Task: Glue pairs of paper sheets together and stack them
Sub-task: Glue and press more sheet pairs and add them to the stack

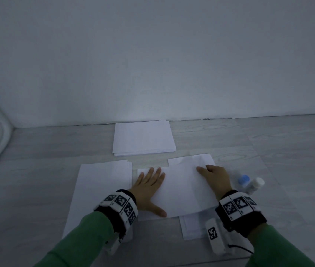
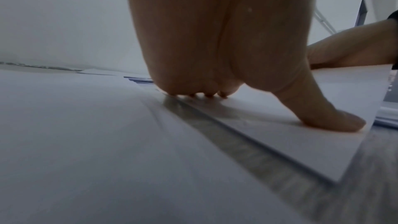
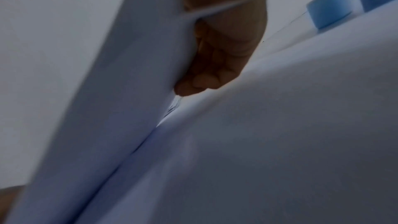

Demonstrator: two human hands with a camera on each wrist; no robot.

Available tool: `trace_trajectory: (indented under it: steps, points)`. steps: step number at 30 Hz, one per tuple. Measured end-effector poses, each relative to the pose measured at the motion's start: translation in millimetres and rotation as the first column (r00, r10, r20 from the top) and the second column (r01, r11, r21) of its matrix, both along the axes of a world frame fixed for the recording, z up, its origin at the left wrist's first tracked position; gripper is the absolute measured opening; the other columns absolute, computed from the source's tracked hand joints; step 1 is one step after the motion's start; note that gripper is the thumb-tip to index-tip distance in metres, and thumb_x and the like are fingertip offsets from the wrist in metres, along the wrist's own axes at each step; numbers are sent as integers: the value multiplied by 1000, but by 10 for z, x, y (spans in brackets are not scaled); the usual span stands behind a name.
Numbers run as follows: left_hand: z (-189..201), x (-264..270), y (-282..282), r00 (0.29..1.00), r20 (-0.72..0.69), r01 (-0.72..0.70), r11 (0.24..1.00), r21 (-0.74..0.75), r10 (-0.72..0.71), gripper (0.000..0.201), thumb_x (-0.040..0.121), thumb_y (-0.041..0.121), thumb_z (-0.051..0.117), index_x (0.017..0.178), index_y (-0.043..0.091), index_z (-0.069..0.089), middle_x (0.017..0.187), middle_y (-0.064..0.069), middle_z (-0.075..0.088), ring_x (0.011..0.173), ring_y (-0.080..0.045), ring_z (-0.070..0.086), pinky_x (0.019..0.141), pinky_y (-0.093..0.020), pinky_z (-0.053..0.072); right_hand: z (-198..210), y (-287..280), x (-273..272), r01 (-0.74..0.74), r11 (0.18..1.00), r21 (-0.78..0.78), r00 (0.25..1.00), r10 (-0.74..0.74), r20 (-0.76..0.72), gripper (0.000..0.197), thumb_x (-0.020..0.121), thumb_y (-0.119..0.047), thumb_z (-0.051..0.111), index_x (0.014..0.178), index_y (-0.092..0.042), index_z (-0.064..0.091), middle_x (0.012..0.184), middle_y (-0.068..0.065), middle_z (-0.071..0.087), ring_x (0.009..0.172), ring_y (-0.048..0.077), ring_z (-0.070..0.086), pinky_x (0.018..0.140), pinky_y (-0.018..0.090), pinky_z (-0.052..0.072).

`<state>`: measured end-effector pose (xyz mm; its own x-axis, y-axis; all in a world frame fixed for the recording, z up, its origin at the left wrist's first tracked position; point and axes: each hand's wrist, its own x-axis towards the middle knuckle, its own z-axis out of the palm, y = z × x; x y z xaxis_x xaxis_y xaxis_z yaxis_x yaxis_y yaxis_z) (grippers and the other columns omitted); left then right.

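Note:
A white top sheet [image 1: 181, 189] lies in front of me over other white paper, a strip of which [image 1: 190, 228] shows below it. My left hand [image 1: 149, 187] lies flat on the sheet's left part, fingers straight and thumb [image 2: 336, 122] pressed down. My right hand [image 1: 213, 178] grips the sheet's right edge, thumb on top. In the right wrist view its curled fingers [image 3: 215, 67] sit under the raised, bent sheet [image 3: 140, 83]. One paper stack [image 1: 144, 137] lies by the wall, another [image 1: 102, 189] to my left.
Two small glue bottles lie right of my right hand, one with a blue cap [image 1: 243, 180] and one white [image 1: 256, 185]. The grey wood-grain floor [image 1: 268, 147] meets a white wall just behind the far stack. A white pipe [image 1: 0, 135] runs down the left corner.

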<state>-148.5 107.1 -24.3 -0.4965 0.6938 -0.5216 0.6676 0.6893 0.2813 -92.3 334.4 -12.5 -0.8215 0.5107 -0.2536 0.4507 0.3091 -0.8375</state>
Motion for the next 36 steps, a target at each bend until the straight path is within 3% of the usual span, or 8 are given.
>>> trace_trajectory:
  steps: [6,8,10,14,17,22,28,36]
  points:
    - [105,-11,40,958,34,-283,925,255,284,94,83,50,61,150,17,4,158,-3,-12,143,-19,-19,113,-33,-14,46,48,85,-38,989,-145,995,24,-97,36,88,-24,62,70,5,51,72,15,46,68,20,42,63,29,33]
    - [150,-23,15,856,76,-481,734,479,511,82,90,38,58,150,16,6,158,-4,-5,145,-20,-9,115,-32,-5,53,80,132,-25,980,-199,989,-5,-146,45,88,-26,62,83,18,54,74,25,53,69,22,49,62,29,40]
    - [195,-31,-34,680,301,-685,432,587,668,83,91,29,59,150,18,2,158,-6,4,145,-28,8,118,-40,10,75,110,180,-12,956,-292,982,-44,-185,34,87,-27,63,88,7,65,84,22,67,75,26,60,70,33,49]
    - [257,-1,-113,343,850,-935,56,351,400,58,91,28,58,142,14,37,138,-3,48,122,-20,52,96,-29,45,92,167,243,-17,874,-486,973,-97,-209,21,86,-28,64,94,-10,72,94,10,73,86,27,69,75,37,55]
    - [290,39,-160,190,964,-980,-28,199,186,30,90,22,58,112,3,65,110,-12,69,96,-22,68,73,-28,56,68,166,238,-5,845,-534,974,-117,-195,23,84,-30,65,95,-11,71,94,9,74,84,23,70,73,35,55]
    - [283,83,-229,149,965,-965,-181,190,215,20,88,15,61,96,-1,69,95,-15,72,77,-20,70,59,-25,55,13,108,253,-53,798,-600,983,-63,-170,37,71,-31,70,97,-5,70,93,6,74,80,17,70,64,27,54]
    - [213,126,-314,110,943,-947,-255,196,315,20,84,15,67,93,-3,69,93,-17,70,76,-24,66,62,-27,57,-75,64,241,10,822,-569,985,-107,-138,12,74,-5,73,82,4,70,91,17,72,87,31,67,79,37,54]
    - [141,125,-377,84,933,-944,-272,187,351,20,81,16,71,88,-3,70,89,-18,71,72,-23,65,63,-26,57,-49,27,244,-3,826,-563,984,-97,-149,1,75,0,71,75,2,70,81,11,73,74,21,70,59,21,54]
